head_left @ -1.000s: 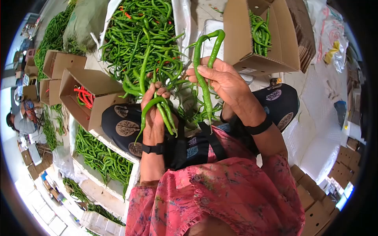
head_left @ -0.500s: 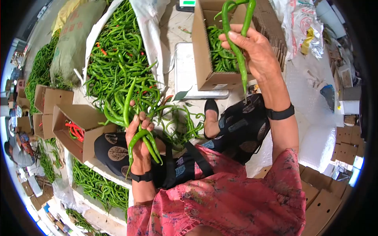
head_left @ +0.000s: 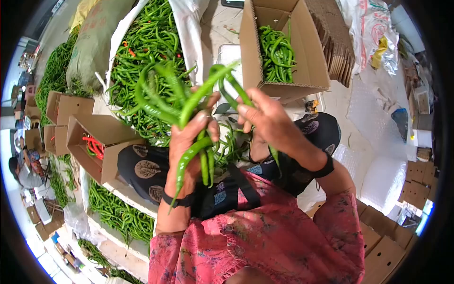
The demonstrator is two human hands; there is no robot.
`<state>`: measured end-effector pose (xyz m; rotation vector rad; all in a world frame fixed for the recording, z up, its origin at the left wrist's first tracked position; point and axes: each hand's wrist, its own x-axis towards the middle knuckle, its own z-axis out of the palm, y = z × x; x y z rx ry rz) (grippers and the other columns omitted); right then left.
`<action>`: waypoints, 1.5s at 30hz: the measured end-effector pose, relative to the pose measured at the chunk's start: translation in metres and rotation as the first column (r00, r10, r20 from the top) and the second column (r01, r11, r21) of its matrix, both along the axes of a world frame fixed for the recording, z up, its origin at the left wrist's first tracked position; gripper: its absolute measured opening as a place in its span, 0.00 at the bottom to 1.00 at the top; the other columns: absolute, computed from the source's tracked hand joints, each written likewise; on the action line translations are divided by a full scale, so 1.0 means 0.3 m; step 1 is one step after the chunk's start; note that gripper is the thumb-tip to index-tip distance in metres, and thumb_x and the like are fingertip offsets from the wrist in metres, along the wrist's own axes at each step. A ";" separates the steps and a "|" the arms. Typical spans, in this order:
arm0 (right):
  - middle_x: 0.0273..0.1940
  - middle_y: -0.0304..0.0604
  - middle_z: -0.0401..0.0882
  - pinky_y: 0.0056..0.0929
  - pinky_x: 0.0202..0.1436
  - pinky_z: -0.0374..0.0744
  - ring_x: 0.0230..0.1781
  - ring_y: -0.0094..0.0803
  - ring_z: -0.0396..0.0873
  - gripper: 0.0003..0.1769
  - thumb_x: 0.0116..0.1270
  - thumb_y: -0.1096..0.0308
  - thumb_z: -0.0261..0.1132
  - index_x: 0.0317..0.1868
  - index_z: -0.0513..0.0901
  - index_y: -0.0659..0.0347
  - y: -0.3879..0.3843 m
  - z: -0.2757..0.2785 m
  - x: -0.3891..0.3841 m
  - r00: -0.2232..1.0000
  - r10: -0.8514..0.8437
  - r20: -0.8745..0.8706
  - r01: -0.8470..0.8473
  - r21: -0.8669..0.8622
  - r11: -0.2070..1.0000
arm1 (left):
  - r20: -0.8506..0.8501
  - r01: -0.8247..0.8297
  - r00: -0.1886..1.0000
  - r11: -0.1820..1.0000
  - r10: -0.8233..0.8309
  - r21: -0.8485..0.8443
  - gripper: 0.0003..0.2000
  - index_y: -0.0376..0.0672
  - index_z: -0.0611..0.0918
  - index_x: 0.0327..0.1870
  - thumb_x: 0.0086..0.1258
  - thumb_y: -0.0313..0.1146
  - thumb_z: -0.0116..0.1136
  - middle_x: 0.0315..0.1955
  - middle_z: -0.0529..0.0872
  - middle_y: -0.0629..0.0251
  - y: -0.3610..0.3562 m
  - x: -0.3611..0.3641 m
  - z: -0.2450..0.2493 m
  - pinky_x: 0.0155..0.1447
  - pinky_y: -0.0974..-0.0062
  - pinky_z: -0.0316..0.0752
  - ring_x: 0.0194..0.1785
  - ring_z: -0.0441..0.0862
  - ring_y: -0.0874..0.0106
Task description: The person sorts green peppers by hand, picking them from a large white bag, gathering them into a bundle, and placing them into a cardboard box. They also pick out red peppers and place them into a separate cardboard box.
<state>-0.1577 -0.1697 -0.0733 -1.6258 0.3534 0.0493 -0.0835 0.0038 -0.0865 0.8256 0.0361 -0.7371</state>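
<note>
My left hand (head_left: 187, 142) is closed around a bunch of long green chili peppers (head_left: 188, 158), with tips hanging below the fist and others fanning out above it. Close on its right, my right hand (head_left: 272, 125) grips green chili peppers (head_left: 236, 87) that arch up towards the bunch; how many is hard to tell. Beyond both hands, a large heap of green chili peppers (head_left: 146, 90), with a few red ones, fills an open white sack (head_left: 194, 40). An open cardboard box (head_left: 302, 86) at the top centre contains more green chili peppers (head_left: 276, 54).
A metal platform scale (head_left: 230, 54) shows beside the box. Flattened cardboard (head_left: 336, 52) is stacked to its right. Red chili peppers (head_left: 96, 147) lie in a cardboard box (head_left: 113, 137) on the left. A person (head_left: 30, 170) sits at the far left.
My right hand has come down and left from beside the cardboard box, bringing its peppers next to the bunch. My left hand has moved slightly up and right. The view has shifted a little.
</note>
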 end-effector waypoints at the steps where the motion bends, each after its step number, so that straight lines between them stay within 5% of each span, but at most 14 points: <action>1: 0.24 0.47 0.78 0.36 0.28 0.76 0.23 0.36 0.79 0.11 0.72 0.66 0.56 0.45 0.70 0.66 0.031 -0.058 -0.009 0.996 0.017 0.090 -0.013 -0.053 0.998 | 0.090 -0.013 0.996 0.996 0.005 0.090 0.26 0.42 0.67 0.67 0.68 0.27 0.58 0.57 0.78 0.51 -0.021 -0.009 -0.013 0.30 0.81 0.75 0.27 0.76 0.77; 4: 0.22 0.58 0.77 0.51 0.30 0.74 0.28 0.61 0.77 0.13 0.69 0.65 0.58 0.47 0.69 0.64 0.087 -0.117 -0.036 0.991 0.070 0.118 -0.020 -0.384 0.923 | 0.026 0.075 0.997 0.996 -0.074 -0.042 0.34 0.40 0.61 0.71 0.64 0.26 0.62 0.52 0.79 0.49 -0.044 -0.014 0.003 0.29 0.79 0.76 0.26 0.77 0.76; 8: 0.23 0.59 0.77 0.55 0.32 0.73 0.28 0.61 0.77 0.21 0.68 0.61 0.61 0.56 0.69 0.64 0.077 -0.148 -0.059 0.973 0.228 0.029 -0.173 -0.562 0.809 | -0.093 0.088 0.991 0.992 -0.096 -0.093 0.34 0.44 0.61 0.72 0.64 0.23 0.60 0.44 0.82 0.52 -0.021 0.004 -0.078 0.24 0.81 0.72 0.22 0.72 0.79; 10: 0.26 0.49 0.80 0.41 0.36 0.78 0.27 0.43 0.80 0.22 0.72 0.58 0.57 0.59 0.71 0.65 0.033 -0.144 -0.059 0.941 0.338 0.021 -0.335 -0.079 0.939 | -0.224 0.058 0.970 0.985 -0.095 -0.165 0.32 0.44 0.62 0.71 0.66 0.22 0.58 0.41 0.83 0.54 0.009 0.034 -0.143 0.23 0.83 0.70 0.19 0.68 0.82; 11: 0.29 0.45 0.81 0.35 0.38 0.78 0.29 0.35 0.81 0.22 0.74 0.57 0.56 0.58 0.73 0.65 0.020 -0.133 -0.059 0.930 0.367 0.008 -0.356 0.261 0.897 | -0.337 0.041 0.933 0.967 -0.127 -0.250 0.32 0.44 0.61 0.72 0.66 0.22 0.57 0.40 0.83 0.54 0.032 0.054 -0.185 0.23 0.84 0.70 0.19 0.67 0.83; 12: 0.37 0.38 0.80 0.26 0.45 0.76 0.37 0.23 0.78 0.22 0.76 0.54 0.52 0.55 0.76 0.65 0.022 -0.096 -0.068 0.942 0.310 -0.128 -0.174 0.603 0.778 | -0.247 0.042 0.958 0.920 -0.149 -0.389 0.27 0.41 0.64 0.69 0.68 0.23 0.56 0.40 0.83 0.54 0.032 0.054 -0.165 0.23 0.85 0.69 0.19 0.66 0.85; 13: 0.43 0.43 0.81 0.25 0.48 0.76 0.42 0.27 0.79 0.25 0.77 0.54 0.50 0.60 0.73 0.68 0.025 -0.146 -0.085 0.962 0.270 -0.049 -0.149 0.733 0.664 | -0.221 0.031 0.963 0.884 -0.151 -0.466 0.21 0.38 0.69 0.63 0.69 0.23 0.53 0.39 0.82 0.55 0.034 0.055 -0.163 0.23 0.85 0.69 0.19 0.66 0.85; 18: 0.45 0.44 0.81 0.24 0.50 0.76 0.44 0.26 0.79 0.20 0.75 0.59 0.56 0.54 0.78 0.69 0.114 -0.185 -0.100 0.914 0.405 -0.021 -0.258 0.741 0.621 | -0.129 0.179 0.956 0.877 -0.262 -0.447 0.23 0.28 0.70 0.55 0.65 0.34 0.61 0.17 0.69 0.75 0.042 0.021 -0.175 0.24 0.84 0.67 0.18 0.65 0.85; 21: 0.42 0.41 0.82 0.22 0.48 0.76 0.42 0.23 0.79 0.17 0.73 0.60 0.59 0.51 0.79 0.68 0.140 -0.166 -0.103 0.945 0.319 -0.066 -0.166 0.747 0.644 | -0.105 0.074 0.979 0.787 -0.173 -0.612 0.29 0.44 0.64 0.70 0.67 0.27 0.56 0.36 0.77 0.60 0.047 0.019 -0.192 0.22 0.88 0.66 0.17 0.65 0.87; 22: 0.39 0.39 0.82 0.21 0.45 0.75 0.40 0.21 0.79 0.14 0.71 0.63 0.62 0.46 0.80 0.66 0.127 -0.134 -0.097 0.947 0.313 -0.070 -0.196 0.647 0.737 | -0.061 0.119 0.975 0.729 -0.215 -0.675 0.35 0.55 0.58 0.75 0.67 0.24 0.55 0.46 0.76 0.55 0.055 0.032 -0.218 0.21 0.89 0.66 0.18 0.66 0.87; 25: 0.36 0.37 0.82 0.19 0.44 0.74 0.38 0.20 0.79 0.11 0.69 0.65 0.64 0.44 0.80 0.65 0.126 -0.190 -0.113 0.972 0.216 -0.093 -0.112 0.625 0.773 | -0.072 0.053 0.991 0.824 -0.113 -0.564 0.33 0.52 0.59 0.75 0.68 0.25 0.54 0.47 0.76 0.55 0.071 0.037 -0.194 0.22 0.88 0.67 0.18 0.67 0.87; 29: 0.32 0.32 0.79 0.15 0.35 0.70 0.31 0.15 0.74 0.11 0.67 0.65 0.68 0.43 0.80 0.63 0.130 -0.246 -0.129 0.989 0.139 -0.057 -0.066 0.668 0.741 | -0.128 -0.002 0.986 0.763 -0.105 -0.647 0.30 0.48 0.61 0.74 0.70 0.23 0.52 0.47 0.76 0.55 0.086 0.055 -0.235 0.23 0.88 0.68 0.21 0.67 0.86; 35: 0.35 0.34 0.79 0.17 0.37 0.73 0.32 0.17 0.75 0.12 0.70 0.63 0.65 0.45 0.79 0.63 0.107 -0.253 -0.121 0.996 -0.012 -0.087 0.071 0.721 0.690 | -0.223 -0.075 0.972 0.811 -0.070 -0.581 0.29 0.41 0.60 0.72 0.70 0.23 0.51 0.42 0.78 0.55 0.122 0.073 -0.250 0.23 0.86 0.69 0.20 0.67 0.85; 45: 0.38 0.37 0.81 0.21 0.44 0.74 0.41 0.21 0.77 0.14 0.67 0.62 0.67 0.46 0.81 0.62 0.040 -0.295 -0.115 0.944 -0.309 -0.119 0.323 0.541 0.777 | -0.110 0.015 0.987 0.741 -0.119 -0.671 0.31 0.32 0.55 0.73 0.69 0.22 0.50 0.37 0.79 0.58 0.232 0.085 -0.162 0.19 0.87 0.67 0.15 0.69 0.88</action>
